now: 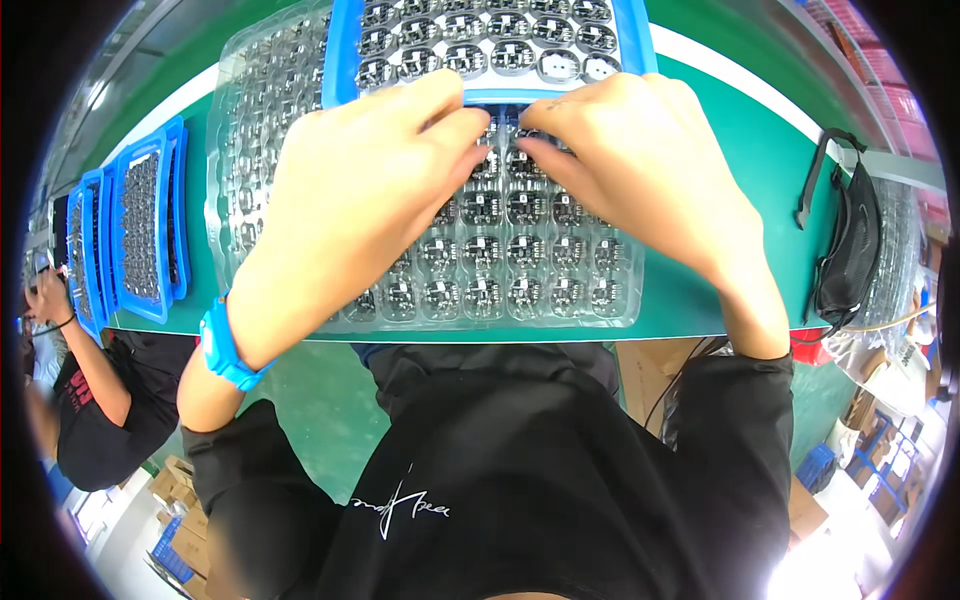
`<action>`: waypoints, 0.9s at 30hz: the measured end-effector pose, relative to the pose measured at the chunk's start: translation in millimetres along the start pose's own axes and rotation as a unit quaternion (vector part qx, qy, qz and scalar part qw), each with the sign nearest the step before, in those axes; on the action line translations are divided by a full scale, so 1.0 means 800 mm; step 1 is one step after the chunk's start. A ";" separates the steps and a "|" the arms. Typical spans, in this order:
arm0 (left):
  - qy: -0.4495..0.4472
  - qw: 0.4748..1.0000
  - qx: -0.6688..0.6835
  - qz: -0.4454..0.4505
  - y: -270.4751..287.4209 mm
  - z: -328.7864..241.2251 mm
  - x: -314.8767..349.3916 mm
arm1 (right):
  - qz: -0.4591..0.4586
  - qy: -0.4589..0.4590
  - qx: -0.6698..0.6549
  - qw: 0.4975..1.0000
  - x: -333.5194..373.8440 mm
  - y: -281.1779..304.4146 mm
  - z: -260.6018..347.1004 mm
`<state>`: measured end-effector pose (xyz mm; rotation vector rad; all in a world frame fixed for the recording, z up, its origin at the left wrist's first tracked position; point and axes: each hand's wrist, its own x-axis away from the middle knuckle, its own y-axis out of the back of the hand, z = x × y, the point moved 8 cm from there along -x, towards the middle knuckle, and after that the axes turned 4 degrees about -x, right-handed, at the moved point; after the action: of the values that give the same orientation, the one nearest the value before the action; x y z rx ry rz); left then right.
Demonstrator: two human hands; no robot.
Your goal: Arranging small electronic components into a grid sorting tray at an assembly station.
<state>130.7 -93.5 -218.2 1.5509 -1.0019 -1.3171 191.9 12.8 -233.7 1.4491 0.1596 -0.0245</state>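
A clear plastic tray (pixel 637 290) lies on the green table in front of me, its pockets filled with small round circuit boards (pixel 525 250). Over its left part, my left hand (pixel 365 190) curls with thumb and fingers drawn together at the tray's far middle pockets. My right hand (pixel 645 150) faces it, thumb and forefinger bent in a pinch at the neighbouring pockets. Whatever is between the fingertips of either hand is hidden. Just beyond the fingertips stands a blue-rimmed tray (pixel 341 60) holding rows of similar boards; two pieces there show white faces.
A second clear tray (pixel 228 150) with boards lies at left, partly under the blue tray. More blue trays (pixel 172 220) stand at the table's left end, near another person's hand (pixel 48 300). A black pouch (pixel 850 240) with a strap rests at the right edge.
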 end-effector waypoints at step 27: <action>-0.006 0.990 0.141 0.018 0.020 -0.013 -0.101 | -0.062 -0.075 -0.284 0.954 0.017 0.073 -0.093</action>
<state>130.0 -21.2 -176.7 1.7249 -1.2603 -1.1988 204.8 95.0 -186.1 0.8563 0.1204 -0.1777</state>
